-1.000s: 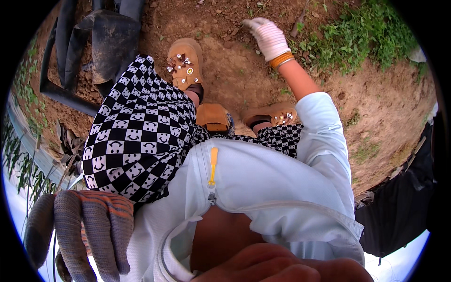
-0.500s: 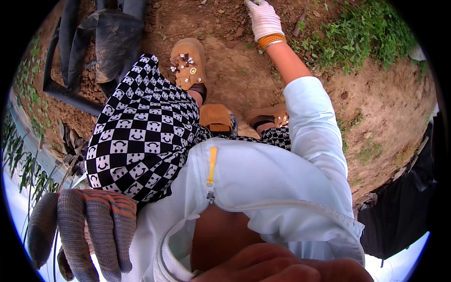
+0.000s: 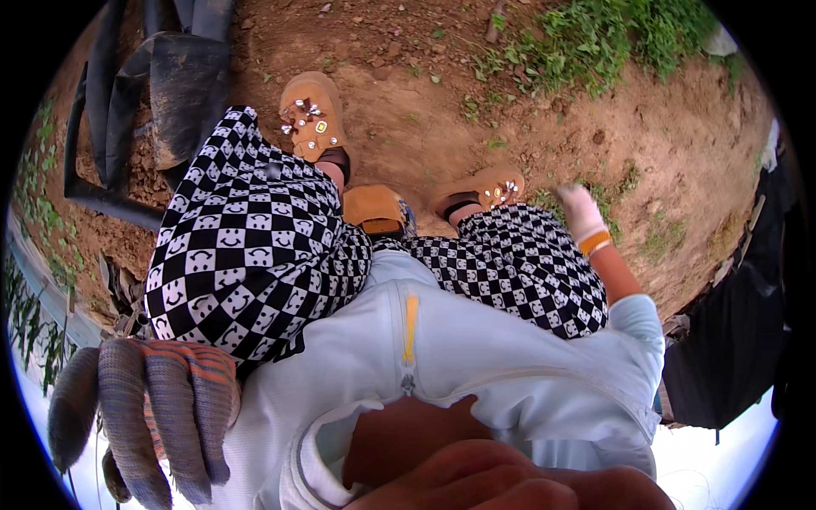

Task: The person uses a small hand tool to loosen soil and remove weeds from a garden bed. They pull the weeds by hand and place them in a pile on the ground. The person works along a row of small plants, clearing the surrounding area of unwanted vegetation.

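Note:
Close to the view at the lower left is my left hand [image 3: 161, 416], in a grey knit glove with orange stripes. Its long fingers hang down, apart, with nothing seen in them; its wrist is hidden. My right hand [image 3: 580, 212], in a whitish glove with an orange cuff, hovers beside my right knee, over bare soil. Motion smears its fingers, so I cannot make out anything in them. My checked trousers [image 3: 246, 229] cover both bent legs. Tan shoes with shiny studs, the left shoe [image 3: 313, 115] and the right shoe [image 3: 483, 189], rest on the soil.
Black plastic sheeting or tubing [image 3: 183, 102] lies at the upper left. Green weeds [image 3: 586, 47] grow at the upper right. Between my legs shows a brown object [image 3: 372, 209] of unclear kind. Dark cloth or sheeting [image 3: 722, 340] hangs at the right edge.
My right hand has drawn back from the soil at the top, down and right to beside my right knee. My right leg now shows. The left hand has hardly moved.

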Available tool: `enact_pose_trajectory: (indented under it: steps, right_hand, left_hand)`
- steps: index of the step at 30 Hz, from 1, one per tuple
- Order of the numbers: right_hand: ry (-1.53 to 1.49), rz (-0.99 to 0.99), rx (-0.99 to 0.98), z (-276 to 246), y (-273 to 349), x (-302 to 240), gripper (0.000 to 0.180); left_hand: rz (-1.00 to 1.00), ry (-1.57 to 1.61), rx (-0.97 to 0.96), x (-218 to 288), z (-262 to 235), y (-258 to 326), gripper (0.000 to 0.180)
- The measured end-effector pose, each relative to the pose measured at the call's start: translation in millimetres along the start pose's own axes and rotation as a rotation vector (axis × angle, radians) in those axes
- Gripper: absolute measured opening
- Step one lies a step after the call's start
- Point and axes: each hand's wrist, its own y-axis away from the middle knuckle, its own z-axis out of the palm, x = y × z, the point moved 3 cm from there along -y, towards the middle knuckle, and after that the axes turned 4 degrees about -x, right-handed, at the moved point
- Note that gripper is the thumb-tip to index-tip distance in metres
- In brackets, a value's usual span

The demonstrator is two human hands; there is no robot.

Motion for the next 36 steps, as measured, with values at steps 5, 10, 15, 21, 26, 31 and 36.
enact_pose_trajectory:
  steps: [5, 10, 15, 21, 26, 31, 36]
  right_hand:
    - [0.178, 0.265, -0.381, 34.9, 57.2, 13.4, 0.038]
    - [0.097, -0.094, 0.246, -56.1, -62.5, -22.0, 0.027]
    - [0.178, -0.017, 0.814, -199.0, -184.7, -125.1, 0.032]
    - [-0.125, 0.449, 0.601, -249.5, -248.3, -157.2, 0.043]
    - [-0.184, 0.425, 0.400, -257.7, -265.6, -119.1, 0.039]
    - [-0.371, 0.324, 0.632, -270.0, -267.7, -99.1, 0.036]
    - [-1.232, 0.212, 0.225, -270.3, -246.6, -68.4, 0.040]
  left_hand:
    - [-0.044, 0.012, -0.023, -7.9, 3.7, -5.3, 0.054]
    - [-0.038, 0.008, 0.010, -4.0, 6.7, -4.7, 0.057]
    - [0.004, -0.019, 0.053, -15.7, 12.3, -8.3, 0.055]
    - [-0.035, -0.011, 0.001, -9.8, 5.2, -13.2, 0.053]
    - [-0.036, -0.073, 0.069, -9.9, 6.3, -15.4, 0.051]
    - [-0.157, -0.013, -0.134, -0.8, -3.8, -9.3, 0.053]
    - [-0.151, 0.004, -0.189, 5.0, -6.6, -6.4, 0.054]
